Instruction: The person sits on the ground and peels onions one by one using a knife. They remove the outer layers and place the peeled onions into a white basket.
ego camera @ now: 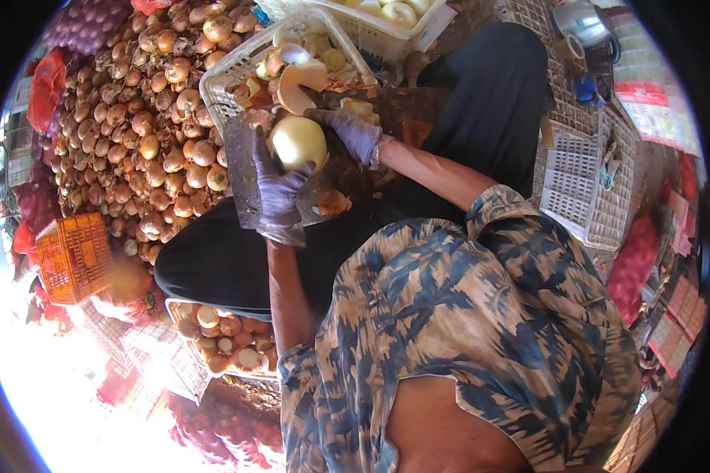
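My left hand (278, 192), in a purple-grey knit glove, grips a large peeled onion (298, 142), pale and shiny, from the left and below. My right hand (350, 131), gloved alike, has its fingertips at the onion's upper right edge. Just above those fingertips is a curled piece of brown onion skin (299, 88); whether they pinch it, I cannot tell. Any tool in the right hand is hidden. Below both hands lies a dark, worn board (242, 204) across my lap, with a scrap of dry skin (333, 201) on it.
A white plastic basket (213, 88) with peelings stands beyond the board, beside a crate (367, 32) of peeled onions. Unpeeled onions (142, 124) form a big heap at left. An orange crate (74, 257), a basket of trimmed onions (231, 343) and empty crates (591, 183) stand around.
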`<state>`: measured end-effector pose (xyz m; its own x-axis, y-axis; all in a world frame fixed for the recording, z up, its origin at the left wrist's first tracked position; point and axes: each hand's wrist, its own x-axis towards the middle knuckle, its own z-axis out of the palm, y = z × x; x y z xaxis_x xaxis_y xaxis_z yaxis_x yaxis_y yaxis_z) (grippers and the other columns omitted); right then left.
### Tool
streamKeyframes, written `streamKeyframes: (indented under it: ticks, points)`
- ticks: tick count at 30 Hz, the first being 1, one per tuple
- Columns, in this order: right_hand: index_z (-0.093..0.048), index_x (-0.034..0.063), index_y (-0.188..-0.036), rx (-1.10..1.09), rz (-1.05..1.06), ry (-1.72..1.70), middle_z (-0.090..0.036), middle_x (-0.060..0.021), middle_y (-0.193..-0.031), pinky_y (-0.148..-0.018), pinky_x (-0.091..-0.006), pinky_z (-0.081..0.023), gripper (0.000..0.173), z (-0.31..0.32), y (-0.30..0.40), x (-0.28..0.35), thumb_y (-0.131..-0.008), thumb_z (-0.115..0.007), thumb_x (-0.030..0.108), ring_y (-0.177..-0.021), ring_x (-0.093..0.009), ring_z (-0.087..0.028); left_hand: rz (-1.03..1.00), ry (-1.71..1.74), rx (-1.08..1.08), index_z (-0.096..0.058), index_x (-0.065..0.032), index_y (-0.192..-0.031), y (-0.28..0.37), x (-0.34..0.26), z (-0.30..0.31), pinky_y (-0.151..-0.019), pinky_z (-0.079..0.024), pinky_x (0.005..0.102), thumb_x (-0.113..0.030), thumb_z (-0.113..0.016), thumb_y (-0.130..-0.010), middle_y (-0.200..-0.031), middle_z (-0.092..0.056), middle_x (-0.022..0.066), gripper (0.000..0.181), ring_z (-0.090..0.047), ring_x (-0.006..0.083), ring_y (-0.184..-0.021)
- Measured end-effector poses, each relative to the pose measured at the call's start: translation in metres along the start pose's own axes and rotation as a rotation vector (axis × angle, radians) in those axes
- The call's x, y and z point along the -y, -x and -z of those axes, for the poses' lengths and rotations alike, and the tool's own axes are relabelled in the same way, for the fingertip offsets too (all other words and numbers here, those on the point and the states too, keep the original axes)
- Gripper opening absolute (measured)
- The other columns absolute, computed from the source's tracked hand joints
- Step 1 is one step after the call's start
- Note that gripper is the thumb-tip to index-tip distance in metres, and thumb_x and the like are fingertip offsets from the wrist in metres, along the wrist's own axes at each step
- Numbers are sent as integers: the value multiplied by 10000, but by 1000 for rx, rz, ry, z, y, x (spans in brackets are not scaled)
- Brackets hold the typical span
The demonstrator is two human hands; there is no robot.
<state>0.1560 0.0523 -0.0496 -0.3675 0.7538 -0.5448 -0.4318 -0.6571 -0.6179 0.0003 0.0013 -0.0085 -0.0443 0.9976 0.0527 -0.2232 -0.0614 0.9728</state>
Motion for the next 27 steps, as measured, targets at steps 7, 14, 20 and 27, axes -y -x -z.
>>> streamKeyframes:
  ticks: [7,14,20,27]
  points:
    - [-617,-16,-1125,-31,245,638,-677,-46,-966,-745,-264,-483,417,8,5,19,-815,-716,246,-833,-101,-575,250,-656,-195,-476,-17,-1210,-6,28,-19,-805,-516,325,-229,-880,-552,-1022,-608,116,801,-611,212,-883]
    - [-553,22,-1234,95,155,820,-659,-71,-1008,-766,-276,-474,500,5,4,35,-833,-700,282,-853,-130,-577,298,-821,-150,-453,3,-1275,-2,27,-16,-902,-476,374,-259,-881,-529,-1139,-550,189,900,-579,312,-1019]
    - [-506,62,-1285,77,521,1147,-653,-217,-949,-757,-384,-493,481,11,-8,25,-883,-609,303,-838,-301,-652,116,-813,-48,-451,-1,-1272,-5,41,0,-875,-476,389,-254,-860,-585,-1125,-553,184,839,-581,313,-997]
    - [-598,4,-983,156,744,1525,-642,-225,-869,-708,-441,-483,299,30,-63,10,-820,-631,253,-844,-401,-618,108,-625,34,-361,-29,-1367,-7,40,1,-921,-466,370,-199,-838,-623,-1219,-503,192,900,-556,317,-1056]
